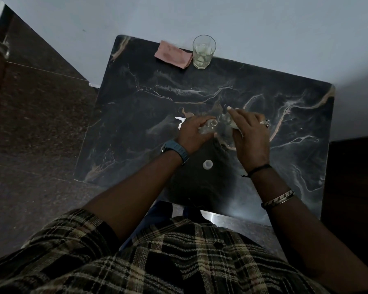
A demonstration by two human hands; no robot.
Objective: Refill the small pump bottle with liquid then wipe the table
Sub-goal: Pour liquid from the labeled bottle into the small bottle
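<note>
My left hand [192,133] grips the small clear pump bottle [209,126] over the middle of the dark marble table [136,98]; its open mouth points right. My right hand [250,134] holds a larger clear bottle [226,119], tilted with its neck at the small bottle's mouth. The white pump head [180,121] lies on the table just left of my left hand. A small white cap [207,164] sits on the table below my hands. A folded pink cloth [173,54] lies at the table's far edge.
A drinking glass [203,52] with a little pale liquid stands beside the cloth at the far edge, against the wall. Dark stone floor lies to the left. A dark piece of furniture [353,187] borders the table on the right.
</note>
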